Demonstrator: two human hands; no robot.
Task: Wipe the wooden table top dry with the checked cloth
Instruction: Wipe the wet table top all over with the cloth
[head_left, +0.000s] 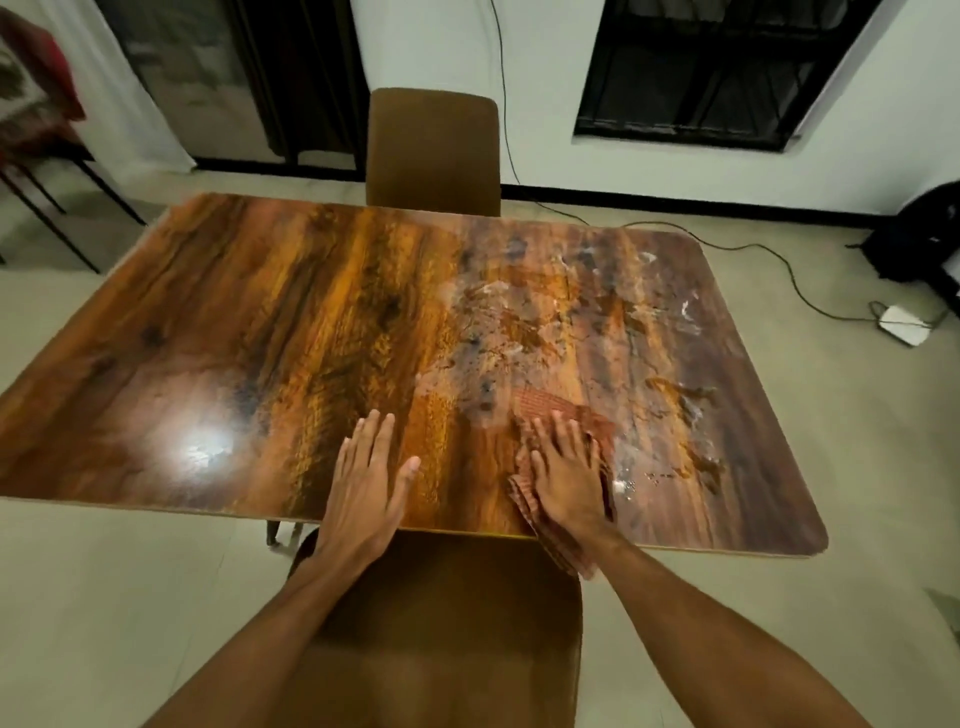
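Note:
The glossy wooden table top (260, 322) fills the middle of the head view. Its right half carries wet smears and droplets (597, 312). A reddish checked cloth (550, 408) lies crumpled near the front edge, and one end hangs over that edge. My right hand (566, 475) lies flat on the cloth with fingers spread, pressing it onto the wood. My left hand (363, 478) rests flat on bare wood to the left of the cloth, fingers apart, holding nothing.
A brown chair (434, 150) stands at the table's far side and another (441, 623) right below me at the near edge. A black cable (779, 260) and white adapter (901, 325) lie on the floor at right, by a dark bag (919, 234).

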